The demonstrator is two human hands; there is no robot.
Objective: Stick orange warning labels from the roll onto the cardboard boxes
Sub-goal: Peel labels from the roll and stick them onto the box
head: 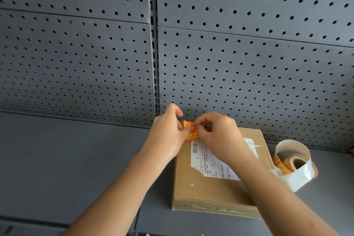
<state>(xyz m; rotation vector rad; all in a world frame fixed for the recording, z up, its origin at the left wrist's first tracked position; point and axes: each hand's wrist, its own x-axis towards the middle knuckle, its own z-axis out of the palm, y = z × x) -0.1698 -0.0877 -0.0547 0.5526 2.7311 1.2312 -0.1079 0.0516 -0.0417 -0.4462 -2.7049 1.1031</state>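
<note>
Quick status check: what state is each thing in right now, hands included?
Cardboard box: closed, lying flat.
Label roll: right of the box, partly unwound.
Orange label: off the roll, held at the box's far edge.
Left hand: pinches the label.
Right hand: pinches the label.

Glass symbol on orange label [192, 136]

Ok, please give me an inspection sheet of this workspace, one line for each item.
Surface: grey shelf, flat.
Job's things: cardboard box lies flat, white shipping label on top; label roll right of it, backing strip loose; orange label at the box's far edge.
Clutter: nothing seen.
Grips: left hand and right hand both pinch the orange label.
Cables: nothing seen.
Surroundings: grey pegboard wall behind the shelf.
</note>
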